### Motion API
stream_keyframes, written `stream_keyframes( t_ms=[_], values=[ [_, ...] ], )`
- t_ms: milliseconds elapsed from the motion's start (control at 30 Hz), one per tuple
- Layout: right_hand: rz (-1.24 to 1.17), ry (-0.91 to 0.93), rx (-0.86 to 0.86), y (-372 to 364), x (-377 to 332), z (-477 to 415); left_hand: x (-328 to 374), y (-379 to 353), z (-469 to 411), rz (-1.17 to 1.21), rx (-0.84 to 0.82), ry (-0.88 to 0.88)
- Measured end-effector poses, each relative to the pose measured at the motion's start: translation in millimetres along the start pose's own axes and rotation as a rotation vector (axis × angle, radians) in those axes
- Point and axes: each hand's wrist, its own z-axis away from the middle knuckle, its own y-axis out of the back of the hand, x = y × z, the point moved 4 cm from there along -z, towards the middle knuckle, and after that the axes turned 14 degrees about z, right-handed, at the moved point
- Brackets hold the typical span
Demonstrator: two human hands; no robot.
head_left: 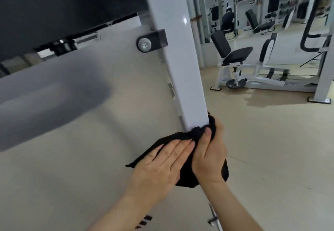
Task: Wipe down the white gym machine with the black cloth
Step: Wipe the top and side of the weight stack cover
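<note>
1. The white gym machine [173,49], a frame of glossy painted steel, fills the left and middle of the view. Its slanted upright post runs down to the beige floor [271,149], and a broad white beam [45,100] lies blurred at the left.
2. The long black pad [63,4] sits across the top left, well apart from both hands.
3. The black cloth [180,135], soft and crumpled terry fabric, is bunched against the lowest end of the post, with loose corners trailing left and down.
4. The right hand [209,154] grips the bunched cloth against the foot of the post. Its fingers curl out of sight behind the cloth, and the thumb presses on the front.
5. The left hand [159,163] lies flat on the cloth's spread part, fingers straight and pressed together.
6. The round silver bolt [144,44] in its dark bracket sits halfway up the post, untouched now.
7. Progress, as a judgement: the wipe is at the bottom of this post, so that member is probably nearly done.
8. No streaks or damp patches show which surfaces are finished. The beam, bracket and pad likely remain, leaving the task mid-way at best.
</note>
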Motion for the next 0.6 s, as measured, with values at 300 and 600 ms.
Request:
stream_keyframes(
  t_ms=[300,600],
  values=[
    [0.194,0.301,-0.185,18,-59,0,-42,62,-14,0.069,0.228,0.138],
    [0.328,0.661,-0.145,-27,-113,47,-85,87,31,0.088,0.375,0.194]
  ],
)
